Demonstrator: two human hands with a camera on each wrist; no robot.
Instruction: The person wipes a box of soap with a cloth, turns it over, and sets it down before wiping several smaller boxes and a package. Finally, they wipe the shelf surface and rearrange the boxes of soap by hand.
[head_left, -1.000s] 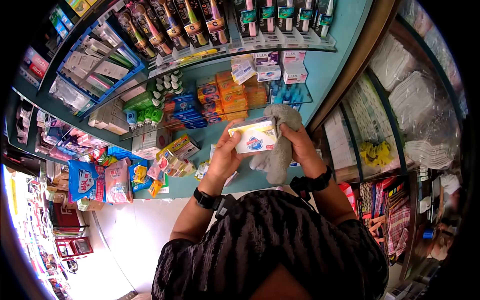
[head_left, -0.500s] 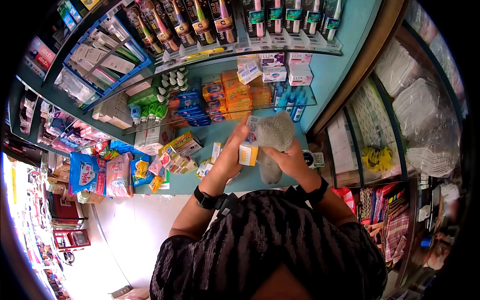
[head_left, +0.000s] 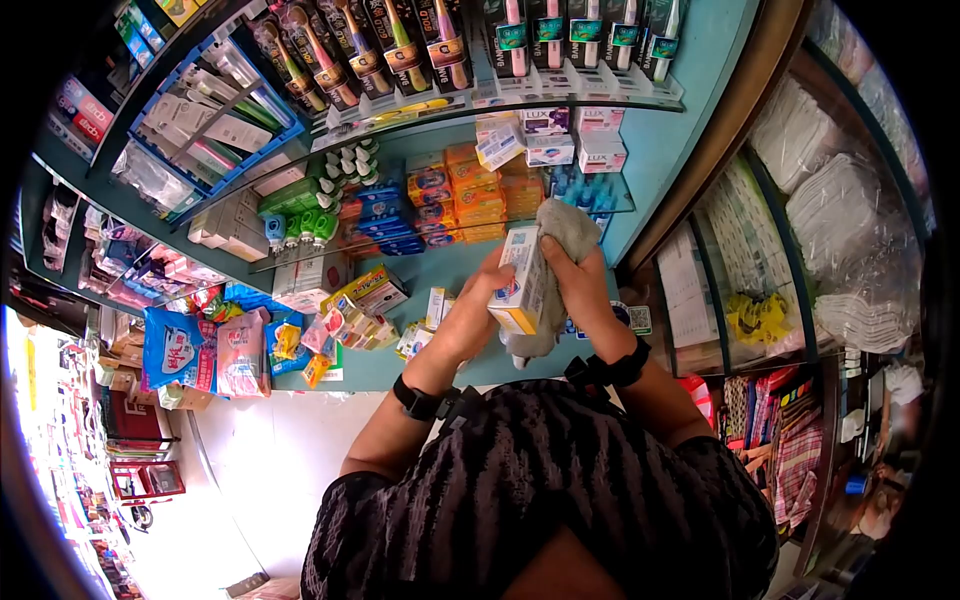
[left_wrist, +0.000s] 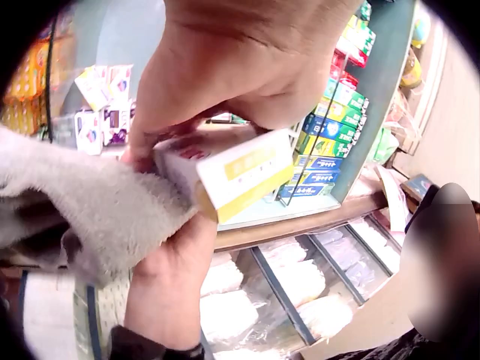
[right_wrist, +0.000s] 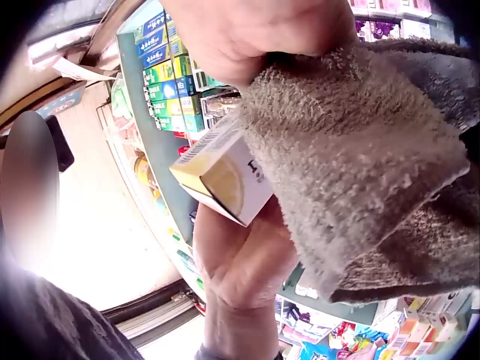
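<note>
My left hand grips a white and yellow soap box in front of my chest, over the counter. In the head view the box stands on a slant, its yellow end toward me. A worn grey towel is bunched in my right hand and lies along the right side of the box. The left wrist view has the yellow-banded end of the box under my palm, with the towel against it. From the right wrist, the towel covers part of the box.
Ahead, a glass shelf carries orange and blue soap packs and several LUX boxes. Small boxes and a blue bag crowd the teal counter to the left. On the right are plastic-wrapped goods.
The soap box has turned in my left hand from its printed face showing broadly to a slanted, upright pose. The towel has moved over it and now lies along its right side.
</note>
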